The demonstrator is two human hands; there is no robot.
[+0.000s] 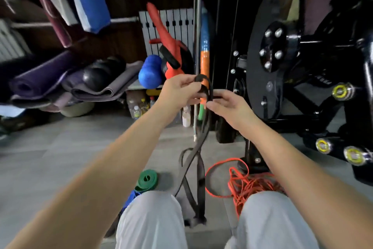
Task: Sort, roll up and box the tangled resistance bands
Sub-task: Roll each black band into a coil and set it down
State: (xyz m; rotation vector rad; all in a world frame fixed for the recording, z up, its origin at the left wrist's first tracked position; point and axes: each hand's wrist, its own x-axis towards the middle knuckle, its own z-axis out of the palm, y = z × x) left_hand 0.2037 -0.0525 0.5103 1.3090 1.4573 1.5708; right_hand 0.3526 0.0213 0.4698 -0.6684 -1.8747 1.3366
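Note:
A long black resistance band (194, 160) hangs from both hands at chest height down to the floor between my knees. My left hand (179, 89) pinches its curled top end. My right hand (228, 105) grips the band just below that, fingers closed on it. A rolled green band (147, 180) lies on the floor by my left knee, with a blue band (131, 198) partly hidden beside it. A tangled orange band (244, 185) is heaped on the floor by my right knee. No box is in view.
A black exercise machine (282, 71) stands close on the right. Rolled mats (50, 79), a blue foam roller (150, 75), a red strap and small bottles (139, 110) crowd the back left. A metal pole (198, 27) rises at centre. Grey tiled floor (70, 148) lies to the left.

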